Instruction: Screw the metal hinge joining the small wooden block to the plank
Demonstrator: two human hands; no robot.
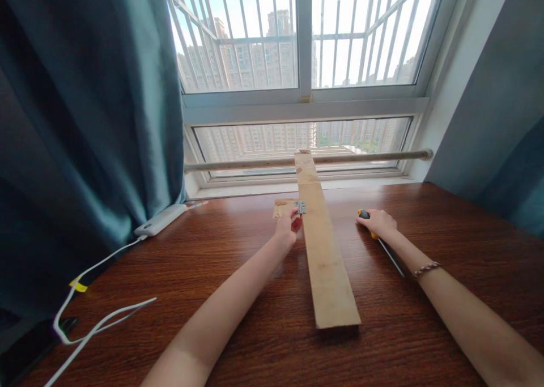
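Observation:
A long, pale wooden board [325, 245] runs from near me toward the window, its far end by the rail. Against its left edge lies a small wooden piece [280, 207], with a metal hinge [300, 207] across the join. My left hand [289, 225] has its fingers closed at the hinge; the fingertips are partly hidden. To the right of the board, my right hand [380, 222] is wrapped round the black and yellow handle of a screwdriver [393, 256]. Its metal shaft points back toward me, low over the table.
Everything rests on a brown wood-grain table [238, 296]. On the left are a white power strip [159, 220], a white cable [97, 262] with a yellow tag and a dark blue curtain [127, 92]. A horizontal rail [255, 164] crosses in front of the barred window.

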